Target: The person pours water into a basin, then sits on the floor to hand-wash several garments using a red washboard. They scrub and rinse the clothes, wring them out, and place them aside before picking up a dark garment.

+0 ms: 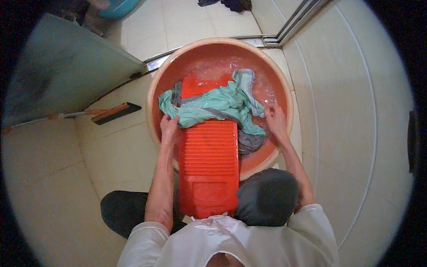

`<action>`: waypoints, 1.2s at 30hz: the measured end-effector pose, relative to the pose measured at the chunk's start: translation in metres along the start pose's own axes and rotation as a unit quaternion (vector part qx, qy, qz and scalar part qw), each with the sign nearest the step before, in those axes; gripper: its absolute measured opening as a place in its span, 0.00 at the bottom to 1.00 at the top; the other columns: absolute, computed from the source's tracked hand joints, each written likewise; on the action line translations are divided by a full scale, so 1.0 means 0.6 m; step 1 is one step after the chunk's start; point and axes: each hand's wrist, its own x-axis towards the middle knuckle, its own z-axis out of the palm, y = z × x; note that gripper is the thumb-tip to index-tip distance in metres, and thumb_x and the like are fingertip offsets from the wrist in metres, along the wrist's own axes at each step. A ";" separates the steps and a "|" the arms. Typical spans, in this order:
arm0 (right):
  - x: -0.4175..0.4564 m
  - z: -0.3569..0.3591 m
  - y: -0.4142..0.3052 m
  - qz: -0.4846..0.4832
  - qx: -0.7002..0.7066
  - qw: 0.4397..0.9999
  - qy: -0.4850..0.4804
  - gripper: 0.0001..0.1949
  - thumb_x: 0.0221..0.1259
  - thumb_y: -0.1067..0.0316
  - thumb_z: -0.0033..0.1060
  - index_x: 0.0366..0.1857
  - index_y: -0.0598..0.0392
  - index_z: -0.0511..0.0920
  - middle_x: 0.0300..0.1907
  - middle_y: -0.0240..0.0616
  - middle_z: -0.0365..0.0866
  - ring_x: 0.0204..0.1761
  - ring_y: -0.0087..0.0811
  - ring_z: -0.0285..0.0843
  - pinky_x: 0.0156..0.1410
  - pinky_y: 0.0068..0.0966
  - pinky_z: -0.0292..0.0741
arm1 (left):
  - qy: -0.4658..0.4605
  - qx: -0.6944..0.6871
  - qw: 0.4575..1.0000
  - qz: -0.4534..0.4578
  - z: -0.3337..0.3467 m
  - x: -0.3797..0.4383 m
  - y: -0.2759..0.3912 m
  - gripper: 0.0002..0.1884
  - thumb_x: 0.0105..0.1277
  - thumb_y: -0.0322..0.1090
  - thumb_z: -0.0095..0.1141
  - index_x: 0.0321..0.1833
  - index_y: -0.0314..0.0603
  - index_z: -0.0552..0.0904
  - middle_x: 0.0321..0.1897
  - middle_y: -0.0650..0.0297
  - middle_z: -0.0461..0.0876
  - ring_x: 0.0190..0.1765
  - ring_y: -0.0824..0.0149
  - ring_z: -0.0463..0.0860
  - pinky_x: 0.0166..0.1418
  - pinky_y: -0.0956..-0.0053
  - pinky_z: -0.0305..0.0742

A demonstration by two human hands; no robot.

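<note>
A wet mint-green garment [213, 103] with grey trim lies bunched across a red plastic washboard [209, 147]. My left hand [169, 126] pinches the garment's lower left edge. On the other side, my right hand [275, 117] holds its right end between thumb and fingers. The washboard leans from the water in a large orange plastic basin [287, 83] toward my lap, its upper end partly under the cloth. Dark grey cloth [251, 141] sits in the basin right of the board, and more grey cloth [176, 95] shows at its left.
A floor squeegee [116, 112] with a long handle lies at the left, beside a frosted panel [73, 63]. Behind the basin runs a metal door track [158, 62]. A tiled wall [343, 110] stands close at the right. A blue basin [120, 8] and dark cloth [236, 4] are beyond the track.
</note>
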 end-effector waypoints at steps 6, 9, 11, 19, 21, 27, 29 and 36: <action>0.057 0.037 -0.018 -0.095 -0.134 0.986 -0.029 0.18 0.59 0.56 0.53 0.48 0.56 0.76 0.46 0.51 0.76 0.50 0.47 0.75 0.54 0.38 0.72 | -0.005 -0.007 1.000 0.001 -0.006 0.045 -0.044 0.20 0.58 0.27 0.53 0.54 0.27 0.73 0.47 0.55 0.78 0.46 0.62 0.78 0.52 0.70 0.71; 0.078 0.089 0.022 -0.099 -0.226 0.968 -0.048 0.16 0.60 0.57 0.52 0.45 0.55 0.78 0.44 0.52 0.78 0.49 0.49 0.74 0.54 0.38 0.71 | -0.010 -0.006 1.000 0.007 -0.014 0.064 -0.063 0.20 0.57 0.28 0.54 0.53 0.28 0.74 0.46 0.55 0.79 0.46 0.62 0.78 0.52 0.70 0.71; 0.096 0.071 0.032 -0.041 -0.208 0.975 -0.069 0.15 0.61 0.58 0.51 0.43 0.55 0.79 0.41 0.52 0.79 0.47 0.51 0.75 0.53 0.38 0.71 | -0.004 -0.081 0.997 -0.018 0.014 0.020 -0.026 0.19 0.56 0.29 0.55 0.52 0.28 0.75 0.45 0.55 0.79 0.46 0.62 0.78 0.51 0.70 0.71; 0.087 -0.090 -0.169 -0.073 0.152 0.986 -0.012 0.15 0.62 0.59 0.50 0.39 0.61 0.79 0.29 0.41 0.81 0.31 0.31 0.76 0.41 0.30 0.72 | 0.039 0.021 0.998 0.046 -0.002 0.039 -0.049 0.17 0.54 0.31 0.58 0.46 0.30 0.79 0.39 0.58 0.82 0.41 0.64 0.79 0.46 0.72 0.71; 0.065 -0.155 -0.239 -0.090 0.166 0.982 -0.015 0.14 0.63 0.60 0.50 0.37 0.61 0.79 0.29 0.36 0.80 0.30 0.27 0.74 0.40 0.26 0.72 | 0.044 0.014 0.997 0.054 0.005 0.039 -0.052 0.16 0.53 0.32 0.59 0.44 0.32 0.80 0.36 0.59 0.83 0.39 0.65 0.79 0.43 0.71 0.72; 0.001 -0.277 -0.444 -0.192 0.150 0.969 0.034 0.12 0.62 0.59 0.52 0.35 0.58 0.80 0.28 0.27 0.77 0.31 0.19 0.71 0.40 0.19 0.70 | 0.060 -0.001 0.996 0.059 -0.018 0.081 -0.102 0.18 0.51 0.35 0.59 0.43 0.31 0.80 0.37 0.54 0.83 0.41 0.59 0.80 0.45 0.67 0.72; -0.001 -0.318 -0.475 -0.223 0.239 0.945 -0.001 0.12 0.62 0.58 0.53 0.34 0.57 0.79 0.28 0.26 0.76 0.30 0.20 0.71 0.40 0.21 0.71 | 0.083 0.092 0.990 0.067 0.008 0.044 -0.087 0.20 0.50 0.35 0.54 0.45 0.29 0.78 0.42 0.48 0.81 0.46 0.53 0.80 0.50 0.65 0.72; 0.006 -0.454 -0.629 -0.275 0.304 0.909 0.069 0.18 0.65 0.56 0.50 0.46 0.60 0.78 0.42 0.39 0.80 0.44 0.30 0.77 0.53 0.26 0.73 | -0.102 0.016 0.995 0.016 0.017 -0.014 -0.162 0.25 0.61 0.44 0.58 0.54 0.30 0.75 0.46 0.54 0.81 0.51 0.58 0.78 0.56 0.66 0.70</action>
